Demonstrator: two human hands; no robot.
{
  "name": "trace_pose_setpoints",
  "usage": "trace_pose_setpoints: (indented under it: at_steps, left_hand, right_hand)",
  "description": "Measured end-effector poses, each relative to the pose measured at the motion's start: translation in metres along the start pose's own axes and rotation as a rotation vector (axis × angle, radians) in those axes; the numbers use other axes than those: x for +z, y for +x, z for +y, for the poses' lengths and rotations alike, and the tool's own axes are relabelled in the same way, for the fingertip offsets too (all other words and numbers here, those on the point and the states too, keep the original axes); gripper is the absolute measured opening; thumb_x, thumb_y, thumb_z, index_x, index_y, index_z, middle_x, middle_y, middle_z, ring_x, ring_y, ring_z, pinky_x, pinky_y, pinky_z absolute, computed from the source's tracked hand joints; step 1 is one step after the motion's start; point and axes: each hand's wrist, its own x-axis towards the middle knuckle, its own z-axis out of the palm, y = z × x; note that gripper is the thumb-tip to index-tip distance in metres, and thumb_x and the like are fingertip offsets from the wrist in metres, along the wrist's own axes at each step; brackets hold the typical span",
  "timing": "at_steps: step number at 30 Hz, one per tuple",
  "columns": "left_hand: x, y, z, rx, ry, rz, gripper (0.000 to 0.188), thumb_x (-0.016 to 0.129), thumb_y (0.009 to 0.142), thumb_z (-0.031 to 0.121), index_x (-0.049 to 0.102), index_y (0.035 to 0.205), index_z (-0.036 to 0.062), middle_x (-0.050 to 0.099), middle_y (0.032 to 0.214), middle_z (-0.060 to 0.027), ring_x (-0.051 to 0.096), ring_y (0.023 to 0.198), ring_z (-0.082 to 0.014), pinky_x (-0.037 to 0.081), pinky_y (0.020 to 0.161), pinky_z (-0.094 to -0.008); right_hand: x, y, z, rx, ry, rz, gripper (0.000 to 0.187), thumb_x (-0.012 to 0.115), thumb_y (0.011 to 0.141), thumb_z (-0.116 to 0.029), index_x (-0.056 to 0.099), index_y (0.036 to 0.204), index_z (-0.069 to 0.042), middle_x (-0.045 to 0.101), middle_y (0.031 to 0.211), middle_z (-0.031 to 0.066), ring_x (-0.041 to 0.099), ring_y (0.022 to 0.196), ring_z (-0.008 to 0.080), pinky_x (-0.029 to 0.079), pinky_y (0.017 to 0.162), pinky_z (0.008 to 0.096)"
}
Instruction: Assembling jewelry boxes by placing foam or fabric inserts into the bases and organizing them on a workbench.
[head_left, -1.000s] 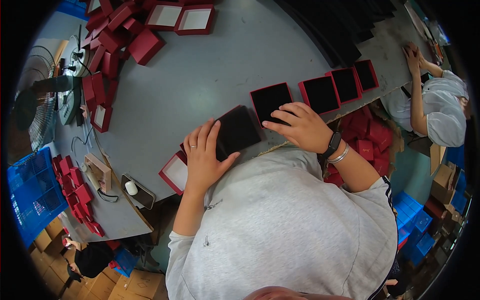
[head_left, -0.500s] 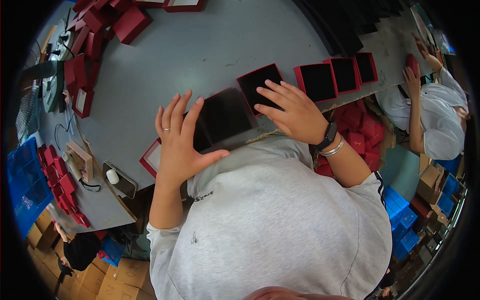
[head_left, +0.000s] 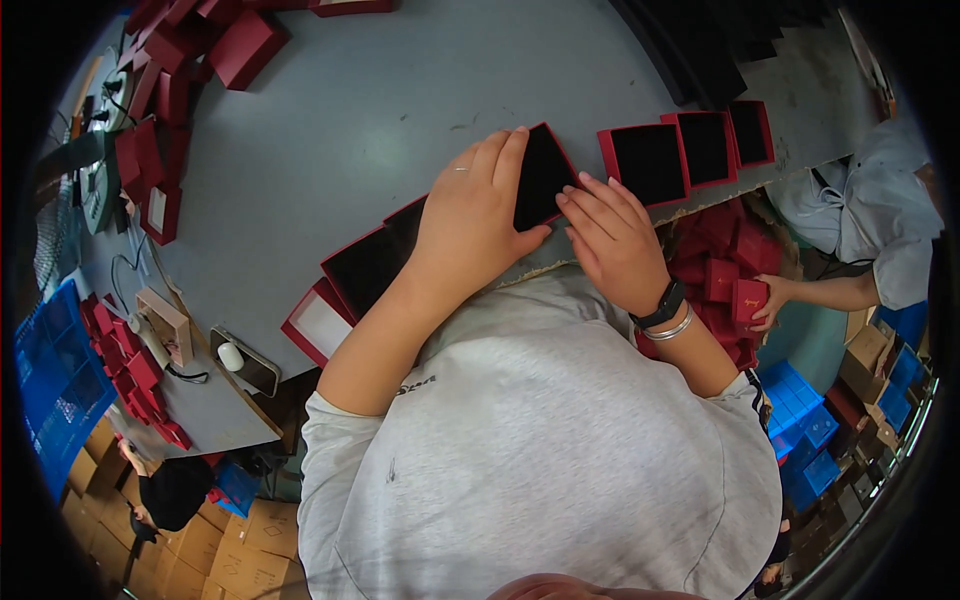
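Note:
My left hand lies over the left part of a red-rimmed box with a black lining. Its fingers stretch toward the far edge, and the thumb points to the near edge. Flat against that box's right side is my right hand, fingers extended close together. To the left sits another black-lined red box, partly covered by my left hand and forearm. Beside it, a red box with a white inside lies at the table's near edge. The area right beneath my left palm is hidden.
Three black-lined boxes stand in a row to the right. Red boxes are heaped at the far left. Black strips lie at the back. Below the table edge, a co-worker's hand holds a red box from a pile.
My left hand has moved right and forward onto the box beside my right hand. My right hand has shifted slightly right and nearer, to the box's side. The co-worker's hand has come to the red pile.

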Motion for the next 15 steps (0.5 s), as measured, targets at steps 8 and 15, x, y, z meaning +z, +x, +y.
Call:
trace_pose_setpoints:
  at_steps: [8,15]
  left_hand:
    - [0.001,0.002,-0.002,-0.052,-0.073,-0.033,0.097,0.089,0.067,0.025,0.040,0.148,0.0039,0.054,0.140,-0.0172,0.056,0.126,-0.0356,0.049,0.103,-0.0436]
    - [0.001,0.004,-0.003,0.012,-0.089,0.038,0.099,0.089,0.061,0.017,0.040,0.145,-0.0016,0.060,0.128,-0.0240,0.062,0.113,-0.0410,0.052,0.095,-0.0454]
  right_hand:
    - [0.000,0.003,-0.006,0.102,-0.033,-0.019,0.034,0.070,0.087,-0.017,0.071,0.120,-0.008,0.065,0.129,0.0042,0.051,0.133,0.0242,0.041,0.112,0.0439]
    - [-0.006,0.014,-0.005,0.008,-0.005,-0.093,0.031,0.071,0.086,-0.023,0.073,0.116,-0.013,0.064,0.129,0.0013,0.051,0.131,0.0257,0.039,0.113,0.0438]
